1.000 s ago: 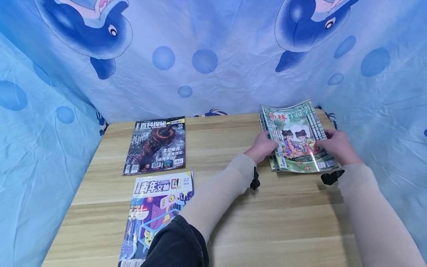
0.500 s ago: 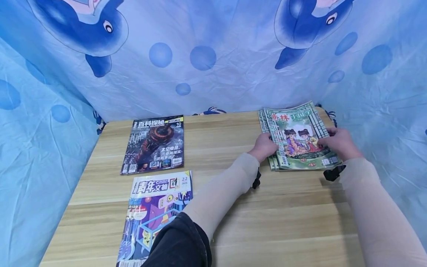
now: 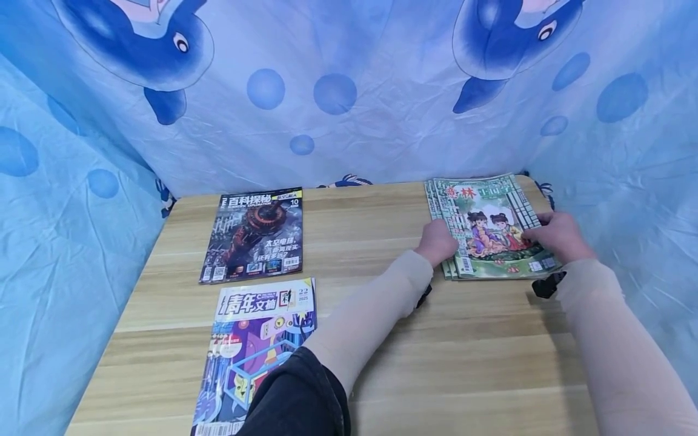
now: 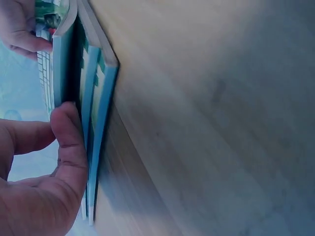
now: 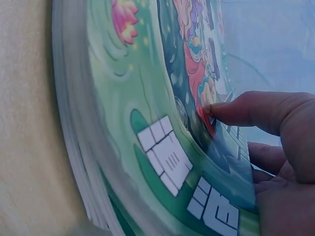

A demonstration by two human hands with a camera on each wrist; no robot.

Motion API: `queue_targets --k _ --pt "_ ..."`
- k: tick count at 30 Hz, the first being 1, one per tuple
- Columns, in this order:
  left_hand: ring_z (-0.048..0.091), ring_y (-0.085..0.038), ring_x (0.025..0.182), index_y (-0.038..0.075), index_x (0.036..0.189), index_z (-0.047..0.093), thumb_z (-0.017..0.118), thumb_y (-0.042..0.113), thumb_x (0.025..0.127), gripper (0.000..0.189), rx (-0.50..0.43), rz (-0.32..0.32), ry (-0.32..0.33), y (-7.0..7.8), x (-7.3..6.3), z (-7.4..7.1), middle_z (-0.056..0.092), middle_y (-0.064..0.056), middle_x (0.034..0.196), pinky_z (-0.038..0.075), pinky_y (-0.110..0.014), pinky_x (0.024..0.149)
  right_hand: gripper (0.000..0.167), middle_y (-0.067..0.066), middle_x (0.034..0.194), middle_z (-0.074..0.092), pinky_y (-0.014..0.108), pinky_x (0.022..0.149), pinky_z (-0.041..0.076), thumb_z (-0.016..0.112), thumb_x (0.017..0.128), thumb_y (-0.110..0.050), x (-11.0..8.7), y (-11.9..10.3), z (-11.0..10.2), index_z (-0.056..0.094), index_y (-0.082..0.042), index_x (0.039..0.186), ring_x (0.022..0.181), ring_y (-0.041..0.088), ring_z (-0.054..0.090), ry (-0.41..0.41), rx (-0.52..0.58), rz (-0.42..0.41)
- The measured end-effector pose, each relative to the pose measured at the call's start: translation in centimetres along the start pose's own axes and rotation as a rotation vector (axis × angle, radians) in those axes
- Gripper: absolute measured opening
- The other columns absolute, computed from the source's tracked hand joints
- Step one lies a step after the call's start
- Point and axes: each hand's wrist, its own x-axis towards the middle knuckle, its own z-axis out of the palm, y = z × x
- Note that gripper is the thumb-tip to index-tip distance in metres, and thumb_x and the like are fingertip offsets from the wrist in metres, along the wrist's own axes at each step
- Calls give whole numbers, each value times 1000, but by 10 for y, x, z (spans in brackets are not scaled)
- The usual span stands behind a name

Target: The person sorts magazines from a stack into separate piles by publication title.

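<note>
A green magazine (image 3: 493,227) with two cartoon children on its cover lies on top of a small stack at the far right of the table. Two lower magazines (image 4: 101,93) show their spines in the left wrist view, and a gap parts them from the top one. My left hand (image 3: 438,242) pinches the top magazine's spine edge, one fingertip tucked beneath it. On the opposite edge, my right hand (image 3: 561,236) grips with its thumb (image 5: 236,109) pressed on the cover. The other right fingers are partly hidden behind that edge.
A dark science magazine (image 3: 253,236) lies at the far left of the wooden table (image 3: 371,218). Nearer to me is a purple and white magazine pile (image 3: 256,357), partly covered by my left sleeve. A blue dolphin-print cloth (image 3: 382,139) hangs along the back and sides.
The top magazine has turned straighter and moved slightly right, its far edge lowering onto the stack. Both hands have shifted a little right with it and keep hold.
</note>
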Motion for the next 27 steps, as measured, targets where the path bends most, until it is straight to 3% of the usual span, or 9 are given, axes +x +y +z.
queue_targets --k 7,15,18,21,23,27 --pt "60 -12 56 3 100 64 71 0 87 16 -8 15 -21 -2 -2 -2 59 -3 77 50 -21 48 73 38 134 45 57 92 44 72 92 -26 -3 -1 0 41 19 141 115 48 48 0 -43 -9" --pt "59 -14 57 5 95 62 72 6 88 12 -42 26 -26 -6 -2 -3 60 -3 74 49 -24 50 76 42 136 43 65 98 40 71 93 -31 -8 -4 1 40 20 141 120 54 45 8 -81 -15" --pt "57 -16 65 4 103 62 71 6 87 18 -79 37 -17 -9 -3 -5 61 -4 84 49 -26 52 84 43 140 38 66 102 37 71 93 -34 -9 -6 3 32 19 146 125 56 41 18 -79 6" --pt "55 -16 71 1 122 63 72 6 86 37 -112 52 -5 -12 -4 -8 65 -6 105 49 -26 56 92 42 146 32 67 104 35 69 95 -39 -11 -10 5 22 18 151 131 58 35 31 -55 25" --pt "56 -16 71 1 136 58 72 6 86 52 -138 54 -1 -14 -5 -11 65 -8 120 50 -26 57 96 42 150 28 68 105 33 68 96 -43 -14 -14 7 17 15 153 133 58 32 44 -32 25" --pt "58 -14 72 2 148 48 71 7 87 66 -212 66 25 -15 -9 -22 59 -11 136 53 -24 61 104 37 158 16 70 107 29 63 96 -53 -21 -25 12 7 9 157 139 58 23 85 40 -5"
